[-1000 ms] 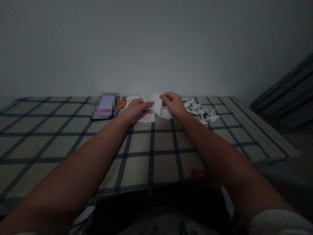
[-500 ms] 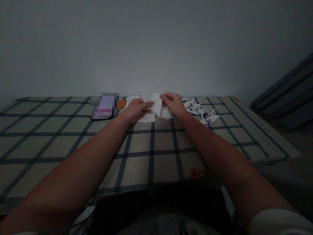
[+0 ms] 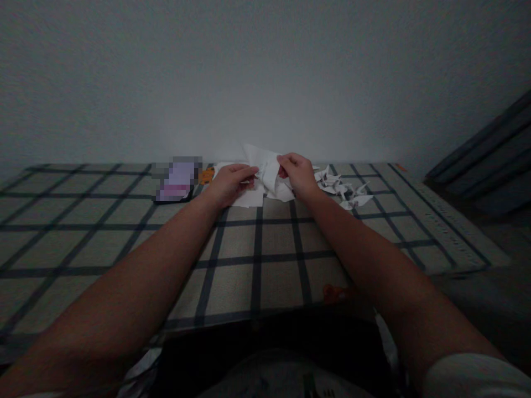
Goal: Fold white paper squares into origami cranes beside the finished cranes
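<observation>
Both my hands hold a white sheet of paper point(image 3: 267, 168) that is partly folded and raised off the checked tablecloth point(image 3: 257, 249) near the far wall. My left hand point(image 3: 230, 182) pinches its left side with thumb and fingers. On the paper's right side my right hand point(image 3: 295, 172) grips a fold. More flat white paper point(image 3: 249, 198) lies under my hands.
A pile of several small folded white paper figures point(image 3: 342, 188) lies just right of my right hand. A phone point(image 3: 176, 181) with a lit screen rests to the left, with a small orange thing point(image 3: 206, 176) beside it. The room is dim.
The paper has been lifted and opened upward between my hands. My right hand has shifted slightly up and back; my left hand stays almost in place.
</observation>
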A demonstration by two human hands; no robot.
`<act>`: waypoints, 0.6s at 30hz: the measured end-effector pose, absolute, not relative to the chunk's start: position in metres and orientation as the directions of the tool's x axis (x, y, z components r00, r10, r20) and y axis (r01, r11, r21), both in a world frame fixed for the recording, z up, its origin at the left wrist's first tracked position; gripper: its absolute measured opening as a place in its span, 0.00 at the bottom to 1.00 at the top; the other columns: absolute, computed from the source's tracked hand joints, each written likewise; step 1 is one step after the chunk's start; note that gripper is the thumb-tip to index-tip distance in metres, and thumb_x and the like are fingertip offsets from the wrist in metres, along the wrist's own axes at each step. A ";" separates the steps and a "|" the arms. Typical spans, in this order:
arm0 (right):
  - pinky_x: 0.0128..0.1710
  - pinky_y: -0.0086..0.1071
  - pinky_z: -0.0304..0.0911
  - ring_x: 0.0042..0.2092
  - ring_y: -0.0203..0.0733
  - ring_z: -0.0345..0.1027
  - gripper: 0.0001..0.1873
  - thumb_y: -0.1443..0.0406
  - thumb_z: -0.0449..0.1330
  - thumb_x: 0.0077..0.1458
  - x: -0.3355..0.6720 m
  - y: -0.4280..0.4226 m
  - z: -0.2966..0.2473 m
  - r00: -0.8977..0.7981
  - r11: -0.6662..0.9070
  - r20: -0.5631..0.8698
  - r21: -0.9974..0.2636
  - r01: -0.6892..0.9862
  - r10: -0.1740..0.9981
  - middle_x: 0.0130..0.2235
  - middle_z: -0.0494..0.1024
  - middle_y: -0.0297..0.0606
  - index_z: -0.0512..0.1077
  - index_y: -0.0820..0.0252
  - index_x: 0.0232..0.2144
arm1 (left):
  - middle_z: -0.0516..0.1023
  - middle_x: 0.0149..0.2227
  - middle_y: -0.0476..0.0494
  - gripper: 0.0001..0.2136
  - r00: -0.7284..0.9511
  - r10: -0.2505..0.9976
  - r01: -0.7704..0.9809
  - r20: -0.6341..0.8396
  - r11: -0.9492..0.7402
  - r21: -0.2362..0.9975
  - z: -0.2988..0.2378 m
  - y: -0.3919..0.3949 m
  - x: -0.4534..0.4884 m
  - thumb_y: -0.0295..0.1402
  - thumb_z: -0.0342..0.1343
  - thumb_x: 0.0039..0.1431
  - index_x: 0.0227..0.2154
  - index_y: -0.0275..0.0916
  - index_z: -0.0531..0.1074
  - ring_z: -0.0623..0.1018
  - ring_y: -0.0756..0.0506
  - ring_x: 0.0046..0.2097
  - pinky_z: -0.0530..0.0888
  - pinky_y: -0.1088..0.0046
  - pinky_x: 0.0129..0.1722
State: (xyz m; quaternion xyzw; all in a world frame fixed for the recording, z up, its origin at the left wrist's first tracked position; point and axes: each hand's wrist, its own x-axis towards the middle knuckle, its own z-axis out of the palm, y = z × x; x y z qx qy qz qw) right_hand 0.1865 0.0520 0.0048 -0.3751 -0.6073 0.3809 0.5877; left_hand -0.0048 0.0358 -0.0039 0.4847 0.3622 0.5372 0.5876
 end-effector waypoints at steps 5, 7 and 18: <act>0.26 0.24 0.57 0.23 0.28 0.61 0.14 0.60 0.62 0.59 0.187 0.052 0.005 0.006 0.441 0.441 -0.897 0.004 0.897 0.21 0.68 0.27 0.69 0.60 0.24 | 0.76 0.25 0.47 0.11 0.160 0.984 -0.252 0.078 -0.036 0.967 -0.003 0.035 -0.005 0.34 0.73 0.42 0.23 0.34 0.77 0.73 0.54 0.26 0.69 0.81 0.27; 0.26 0.24 0.57 0.23 0.28 0.61 0.14 0.60 0.62 0.59 0.187 0.052 0.004 0.007 0.453 0.453 -0.892 0.000 0.891 0.21 0.67 0.27 0.69 0.60 0.24 | 0.76 0.24 0.46 0.13 0.142 0.986 -0.241 0.085 -0.049 0.969 -0.002 0.034 -0.004 0.35 0.74 0.40 0.23 0.33 0.77 0.73 0.55 0.25 0.68 0.81 0.26; 0.27 0.24 0.58 0.24 0.28 0.62 0.14 0.58 0.63 0.58 0.187 0.051 0.006 -0.032 0.440 0.439 -0.898 0.029 0.898 0.22 0.69 0.27 0.69 0.60 0.27 | 0.72 0.24 0.50 0.16 0.068 0.986 -0.283 0.152 -0.127 0.951 -0.002 0.035 -0.005 0.41 0.74 0.41 0.25 0.35 0.75 0.72 0.54 0.27 0.71 0.79 0.29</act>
